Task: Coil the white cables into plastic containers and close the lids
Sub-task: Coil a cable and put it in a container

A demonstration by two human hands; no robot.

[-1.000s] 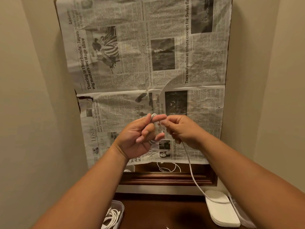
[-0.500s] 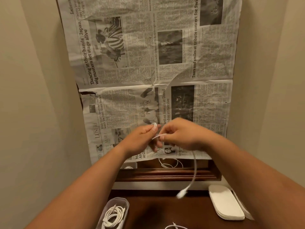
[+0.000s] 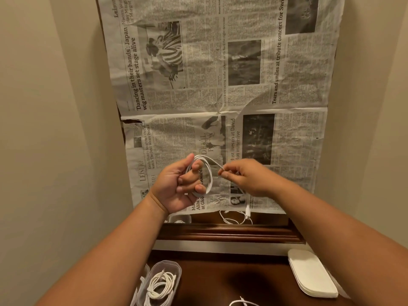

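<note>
My left hand (image 3: pixel 176 184) holds a white cable (image 3: pixel 209 173) wound into a loop around its fingers, raised in front of the newspaper. My right hand (image 3: pixel 245 175) pinches the cable's free stretch just right of the loop; its plug end hangs below near the mirror edge. On the dark wooden surface at the lower left stands an open clear plastic container (image 3: pixel 174 267) with a coiled white cable (image 3: pixel 161 286) inside. White lids (image 3: pixel 311 274) lie stacked at the lower right. Another loose white cable (image 3: pixel 242 303) shows at the bottom edge.
A newspaper (image 3: pixel 220 96) covers most of a wood-framed mirror (image 3: pixel 227 234) against the wall. Its uncovered strip reflects a container and cable. Beige walls close in on both sides. A second clear container edge (image 3: pixel 141 283) sits left of the open one.
The cable's tail that hung down to the table has been drawn up into the loop on my left hand. My right hand moved right, away from the left. The camera tilted down.
</note>
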